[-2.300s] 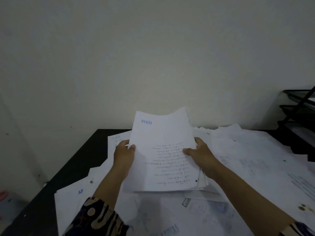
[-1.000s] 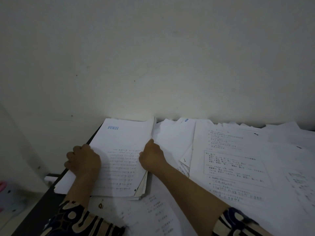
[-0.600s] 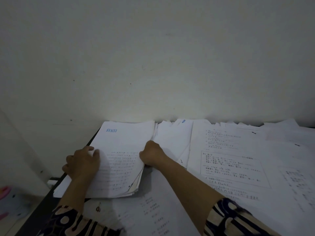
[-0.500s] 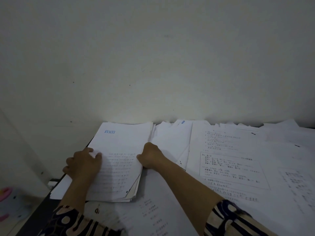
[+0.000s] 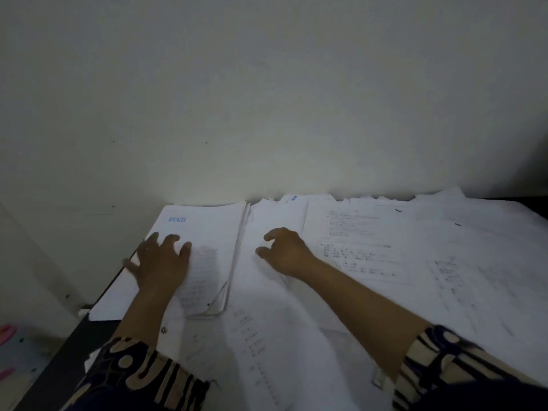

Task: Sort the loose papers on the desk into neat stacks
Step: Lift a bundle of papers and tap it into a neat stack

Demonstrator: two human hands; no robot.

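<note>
Plain pale wall (image 5: 267, 99) backing dark desk (image 5: 68, 336). Stack (image 5: 207, 232) sitting at far-left corner, probably parked clear of mess; long axis running toward wall, blue header at far end. Left hand (image 5: 161, 262) lying flat, fingers spread, pressing it down. Right hand (image 5: 286, 252) hovering loosely curled, gripping nothing, over loose papers (image 5: 385, 247) sprawling rightward.

— Stack (image 5: 207, 232) by the desk's (image 5: 59, 360) left edge: white, blue heading, faint grey print?
— Yes. Loose papers (image 5: 370, 247) right of that stack: white too, grey lines of text.
— Desk itself?
— Black.
— Sleeves (image 5: 142, 378)?
— Dark navy with cream swirls and stripes.
— Left of the desk, low down?
— Something pink (image 5: 7, 333).
</note>
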